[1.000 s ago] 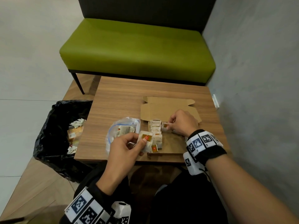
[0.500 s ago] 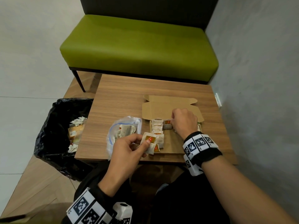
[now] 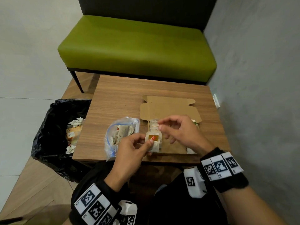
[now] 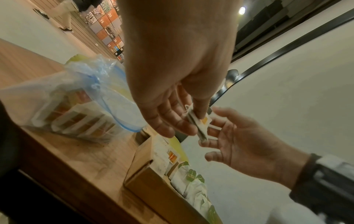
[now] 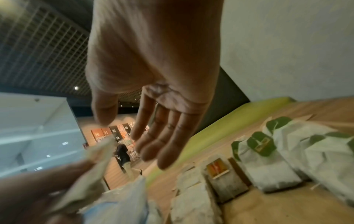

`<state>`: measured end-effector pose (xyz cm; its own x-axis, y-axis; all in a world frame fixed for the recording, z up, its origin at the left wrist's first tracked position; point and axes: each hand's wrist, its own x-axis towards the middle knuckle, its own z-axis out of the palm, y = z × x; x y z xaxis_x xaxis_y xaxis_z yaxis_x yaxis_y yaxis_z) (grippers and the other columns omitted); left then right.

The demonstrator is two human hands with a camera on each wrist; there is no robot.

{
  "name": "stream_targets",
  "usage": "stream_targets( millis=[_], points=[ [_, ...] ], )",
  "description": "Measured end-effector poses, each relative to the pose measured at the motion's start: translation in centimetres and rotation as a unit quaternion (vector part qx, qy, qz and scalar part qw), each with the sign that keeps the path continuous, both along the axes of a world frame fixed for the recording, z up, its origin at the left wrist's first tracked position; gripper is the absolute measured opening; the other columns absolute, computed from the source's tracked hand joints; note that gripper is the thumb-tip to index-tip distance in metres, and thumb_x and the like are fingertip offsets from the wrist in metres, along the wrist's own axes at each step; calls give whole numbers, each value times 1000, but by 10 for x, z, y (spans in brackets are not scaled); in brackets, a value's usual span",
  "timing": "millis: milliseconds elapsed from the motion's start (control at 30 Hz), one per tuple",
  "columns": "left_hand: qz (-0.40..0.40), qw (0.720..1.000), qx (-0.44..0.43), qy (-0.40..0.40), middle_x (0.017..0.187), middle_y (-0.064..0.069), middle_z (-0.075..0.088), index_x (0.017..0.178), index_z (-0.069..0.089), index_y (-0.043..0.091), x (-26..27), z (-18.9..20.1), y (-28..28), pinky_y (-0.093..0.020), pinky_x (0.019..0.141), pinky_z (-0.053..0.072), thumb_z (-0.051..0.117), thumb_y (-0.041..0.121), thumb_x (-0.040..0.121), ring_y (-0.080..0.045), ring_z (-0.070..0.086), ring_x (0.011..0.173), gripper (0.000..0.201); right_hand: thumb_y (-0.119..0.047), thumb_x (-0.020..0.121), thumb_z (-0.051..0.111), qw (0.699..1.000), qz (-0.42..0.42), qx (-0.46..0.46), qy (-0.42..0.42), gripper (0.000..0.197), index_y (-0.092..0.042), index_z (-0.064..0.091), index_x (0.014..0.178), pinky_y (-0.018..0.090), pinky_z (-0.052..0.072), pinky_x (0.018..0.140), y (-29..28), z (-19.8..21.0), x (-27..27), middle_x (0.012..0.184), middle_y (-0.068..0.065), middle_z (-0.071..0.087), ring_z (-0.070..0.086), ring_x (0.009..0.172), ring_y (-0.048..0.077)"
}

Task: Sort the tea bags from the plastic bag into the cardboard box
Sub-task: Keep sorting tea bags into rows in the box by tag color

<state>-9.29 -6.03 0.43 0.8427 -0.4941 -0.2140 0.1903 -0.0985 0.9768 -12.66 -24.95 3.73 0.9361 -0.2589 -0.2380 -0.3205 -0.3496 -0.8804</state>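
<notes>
My left hand (image 3: 146, 142) pinches a small stack of white tea bags (image 3: 153, 140) with an orange tag, held over the near left corner of the open cardboard box (image 3: 176, 147). In the left wrist view the thumb (image 4: 201, 112) presses the stack (image 4: 202, 125) against the fingers. My right hand (image 3: 162, 127) hovers over the box just right of the stack, fingers relaxed and holding nothing (image 5: 134, 141). Inside the box lie orange-tagged bags (image 5: 216, 168) and green-tagged bags (image 5: 264, 148). The clear plastic bag (image 3: 120, 135), with more tea bags inside, lies left of the box.
The small wooden table (image 3: 121, 98) has a black-lined bin (image 3: 53, 132) with rubbish at its left. A green bench (image 3: 136, 46) stands behind it and a grey wall (image 3: 259, 78) runs close along the right. The box lid (image 3: 168, 109) lies open toward the bench.
My right hand has lifted out of the far part of the box and come back toward the left hand, now empty. The left hand kept its stack and rose slightly.
</notes>
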Motion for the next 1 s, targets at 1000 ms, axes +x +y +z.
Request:
stream_targets(
  millis=[1000],
  points=[
    [-201, 903, 322, -201, 107, 9, 65, 131, 59, 28, -1, -33, -4, -27, 88, 52, 66, 32, 89, -8, 61, 97, 42, -37, 91, 68, 921, 132, -348, 114, 21, -32, 72, 111, 34, 51, 86, 10, -52, 11, 111, -8, 72, 62, 106, 16]
  ],
)
